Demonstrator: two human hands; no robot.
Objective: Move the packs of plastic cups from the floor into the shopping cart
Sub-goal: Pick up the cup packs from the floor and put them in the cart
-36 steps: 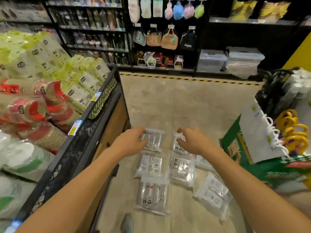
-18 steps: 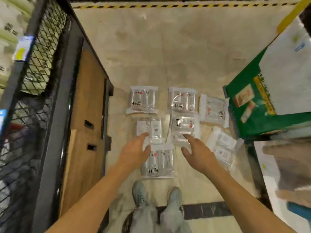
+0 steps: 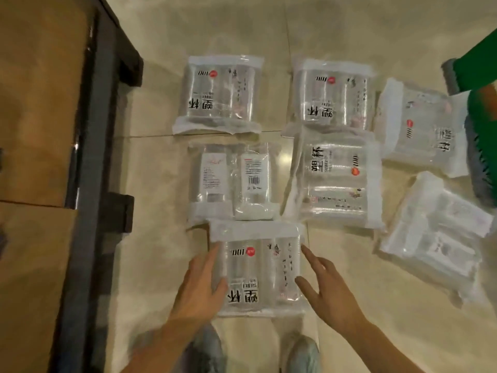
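Note:
Several clear packs of plastic cups lie flat on the beige tiled floor. The nearest pack lies just in front of my feet, its black lettering facing me. My left hand rests against its left edge with the thumb on top of the wrap. At the pack's right edge is my right hand, with fingers spread and fingertips touching or nearly touching it. Neither hand has lifted it. Other packs lie beyond: one label-side-down, one beside it, two farther away. No shopping cart is in view.
A black-framed display stand with wooden panels runs along the left, close to the packs. At the right edge is a green box, with two more packs next to it. My shoes are at the bottom.
My view has dropped much closer to the floor. Both hands have come down from above the middle packs to the two sides of the nearest pack.

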